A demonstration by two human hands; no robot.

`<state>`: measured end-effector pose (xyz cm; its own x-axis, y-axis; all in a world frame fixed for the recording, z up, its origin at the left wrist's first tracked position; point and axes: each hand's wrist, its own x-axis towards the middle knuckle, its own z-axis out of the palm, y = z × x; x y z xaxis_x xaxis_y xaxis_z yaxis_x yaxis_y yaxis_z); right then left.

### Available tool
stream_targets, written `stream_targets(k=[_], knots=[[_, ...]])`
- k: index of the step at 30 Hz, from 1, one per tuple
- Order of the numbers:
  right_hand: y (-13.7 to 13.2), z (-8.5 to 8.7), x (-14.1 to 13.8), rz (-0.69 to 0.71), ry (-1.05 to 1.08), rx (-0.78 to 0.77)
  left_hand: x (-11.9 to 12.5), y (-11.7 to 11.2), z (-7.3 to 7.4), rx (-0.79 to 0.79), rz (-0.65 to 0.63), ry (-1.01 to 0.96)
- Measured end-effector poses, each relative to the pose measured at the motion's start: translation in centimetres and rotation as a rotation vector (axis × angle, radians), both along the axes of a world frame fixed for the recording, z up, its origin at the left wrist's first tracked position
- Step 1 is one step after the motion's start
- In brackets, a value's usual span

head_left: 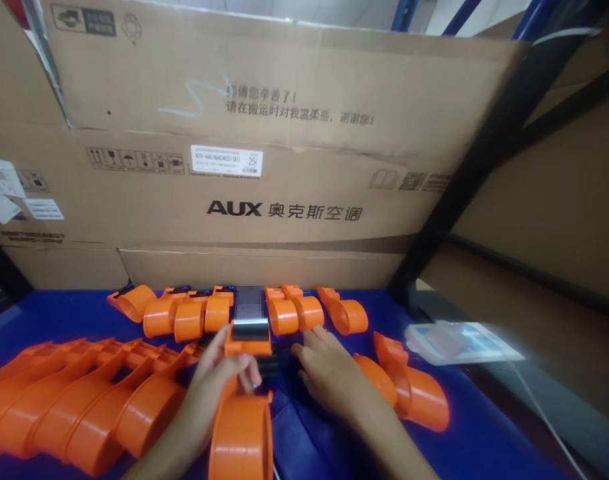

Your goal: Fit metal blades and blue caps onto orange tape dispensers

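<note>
My left hand [229, 367] is closed around an orange packing-tape dispenser [242, 437]. Its wide ring hangs toward me, and a black strip with a pale toothed edge crosses its far end. A black roller-like part [267, 365] shows just right of my left fingers. To the right, my right hand [327, 367] is low over the blue surface, fingers curled down close together. Its fingertips are partly hidden, so anything in them cannot be made out. Beyond it stands an orange dispenser [309, 312] of the same kind, in the back row.
Nested orange dispensers [94, 400] fill the left side, and more [422, 397] lie at right. A clear plastic pack [459, 342] rests by the right edge. A large cardboard box [284, 187] walls the back of the blue tabletop [484, 440]; a black post [464, 200] rises at right.
</note>
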<state>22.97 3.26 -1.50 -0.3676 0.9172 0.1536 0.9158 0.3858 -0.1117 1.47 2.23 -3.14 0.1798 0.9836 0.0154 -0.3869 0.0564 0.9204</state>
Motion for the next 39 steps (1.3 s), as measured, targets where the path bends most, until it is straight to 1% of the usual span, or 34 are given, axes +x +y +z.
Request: stream_targets(k=[3,6,8,10,12,14,16,18,20,22,24,26,28,30,34,39], knots=[[0.0,0.2,-0.2,-0.003,-0.041,-0.01,0.0,0.0,0.1,0.003,0.001,-0.004],[0.0,0.5,-0.3,0.0,-0.045,0.015,0.0,0.0,0.3,0.009,0.002,0.001],[0.0,0.9,-0.4,0.007,-0.009,0.052,0.1,0.0,0.3,0.0,0.016,0.0],[0.0,1.3,-0.5,0.0,0.077,0.064,0.1,0.0,0.3,-0.026,0.028,-0.014],[0.0,1.7,-0.6,-0.01,0.228,0.029,0.2,-0.1,0.2,-0.051,0.041,-0.03],[0.0,2.1,-0.8,-0.002,0.44,-0.003,0.2,-0.1,0.1,-0.06,0.06,-0.029],[0.0,2.4,-1.0,0.018,0.673,0.026,0.3,-0.1,0.0,-0.058,0.087,-0.013],[0.0,2.3,-1.3,0.038,0.885,0.085,0.3,-0.1,0.1,-0.042,0.102,0.009],[-0.1,2.0,-1.8,0.055,1.063,0.099,0.3,-0.1,0.2,-0.01,0.101,0.043],[-0.2,1.7,-2.3,0.07,1.202,0.08,0.3,-0.1,0.3,0.025,0.092,0.082],[-0.4,1.4,-2.9,0.083,1.286,0.084,0.2,-0.1,0.4,0.043,0.088,0.109],[-0.5,1.3,-3.3,0.106,1.295,0.125,0.2,0.0,0.3,0.044,0.095,0.11],[-0.6,1.3,-3.5,0.13,1.258,0.178,0.2,0.0,0.3,0.036,0.113,0.1],[-0.7,1.3,-3.7,0.133,1.251,0.209,0.2,0.1,0.2,0.03,0.12,0.092],[-0.9,1.1,-3.9,0.09,1.287,0.207,0.2,0.1,0.3,0.025,0.104,0.09],[-1.0,0.6,-4.3,0.113,1.179,0.216,0.2,0.0,0.3,0.038,0.109,0.077]])
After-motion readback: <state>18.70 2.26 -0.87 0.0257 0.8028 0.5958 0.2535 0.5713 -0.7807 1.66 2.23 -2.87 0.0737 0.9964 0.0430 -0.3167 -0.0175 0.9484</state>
